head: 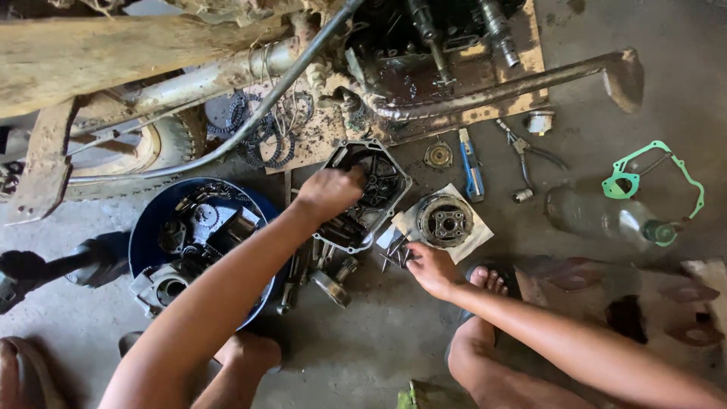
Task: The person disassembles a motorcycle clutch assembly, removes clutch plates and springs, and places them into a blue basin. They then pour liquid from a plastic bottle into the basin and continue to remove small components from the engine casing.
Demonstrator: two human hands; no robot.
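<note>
- Head view, step in hand: left hand (327, 193) rests knuckles-up on the engine cover (367, 195), fingers curled against its inner face; whether they pinch anything cannot be told. The cover lies on the floor, tilted towards the blue tub (148, 227).
- Right hand (430, 269) has its fingers closing on loose bolts (395, 256), which lie just beside the cover's near corner.
- Judged next need: a steady cover and one bolt singled out.
- Edges and room: the round clutch part (444, 220) on paper sits just beyond the right fingertips; the person's foot (488, 282) touches that wrist's side; open concrete lies nearer the body.
</note>
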